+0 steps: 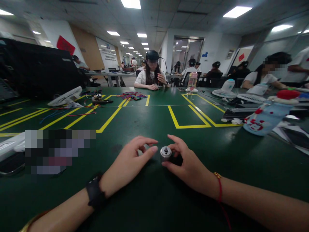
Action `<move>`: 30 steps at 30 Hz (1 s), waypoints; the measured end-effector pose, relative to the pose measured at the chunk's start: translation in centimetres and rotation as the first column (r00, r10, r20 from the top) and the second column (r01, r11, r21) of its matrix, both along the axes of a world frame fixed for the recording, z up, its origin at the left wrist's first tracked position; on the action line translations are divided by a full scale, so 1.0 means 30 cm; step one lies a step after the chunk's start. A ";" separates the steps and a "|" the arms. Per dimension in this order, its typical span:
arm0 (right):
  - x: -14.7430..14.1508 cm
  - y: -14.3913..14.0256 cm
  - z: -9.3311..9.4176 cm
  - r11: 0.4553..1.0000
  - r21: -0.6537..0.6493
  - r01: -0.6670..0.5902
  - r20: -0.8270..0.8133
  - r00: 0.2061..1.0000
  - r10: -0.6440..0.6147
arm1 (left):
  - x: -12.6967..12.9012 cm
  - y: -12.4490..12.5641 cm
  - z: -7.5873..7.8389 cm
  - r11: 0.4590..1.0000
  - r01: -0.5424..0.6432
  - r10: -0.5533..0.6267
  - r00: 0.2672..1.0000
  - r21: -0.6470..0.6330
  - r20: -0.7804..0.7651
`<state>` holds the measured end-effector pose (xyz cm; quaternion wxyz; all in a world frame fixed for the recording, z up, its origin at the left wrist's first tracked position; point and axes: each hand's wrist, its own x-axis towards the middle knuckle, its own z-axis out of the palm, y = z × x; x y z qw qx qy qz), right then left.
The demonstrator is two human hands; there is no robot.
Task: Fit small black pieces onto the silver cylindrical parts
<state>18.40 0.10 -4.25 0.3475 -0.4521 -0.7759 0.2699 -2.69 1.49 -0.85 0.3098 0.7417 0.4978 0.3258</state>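
- Right now a small metal cylinder [165,153] stands upright on the green table [149,119], close to the person's edge and between both hands.
- The right hand [187,162] pinches it, thumb low on the near side, fingers curled around the far side.
- The left hand [130,161] is loosely curled with nothing in it; its thumb tip [153,149] sits just beside the cylinder, and I cannot tell whether it touches.
- It looks like solid, stiff metal, probably heavy for its size, with smooth walls that could slip under bare fingers.
- A small knob shows on its top face; taking it by the round side wall seems safer than by that knob.
- Further off lie a white fan [64,96], coloured wires [131,95] and a patterned bottle [265,117]; other people sit at the far edge.
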 end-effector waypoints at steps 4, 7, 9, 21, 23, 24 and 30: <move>0.000 0.001 0.003 1.000 -0.016 -0.027 -0.013 1.000 0.026 | 0.081 -0.007 0.040 0.986 0.097 -0.094 0.995 0.137 -0.028; 0.000 -0.004 0.012 1.000 0.018 -0.026 0.015 1.000 0.025 | 0.059 0.001 0.041 0.991 -0.001 -0.001 1.000 0.132 0.017; 0.001 -0.008 0.013 0.997 0.072 -0.020 0.043 0.999 0.017 | 0.030 0.010 0.019 0.994 -0.027 0.025 0.999 0.104 0.021; 0.125 0.011 0.018 0.962 0.220 0.159 0.126 0.974 -0.190 | -0.069 0.022 -0.052 0.999 0.023 -0.026 0.995 -0.026 -0.099; 0.247 0.025 0.023 0.903 0.289 0.318 0.163 0.913 -0.374 | -0.123 0.018 -0.036 0.994 -0.072 0.070 0.997 -0.080 -0.028; 0.319 0.029 0.024 0.856 0.314 0.410 0.185 0.858 -0.478 | -0.148 0.018 -0.031 0.987 -0.121 0.121 0.993 -0.110 -0.004; 0.734 -0.002 0.008 0.578 0.342 0.741 0.322 0.486 -0.813 | -0.195 0.024 -0.042 0.929 -0.248 0.287 0.951 -0.275 0.113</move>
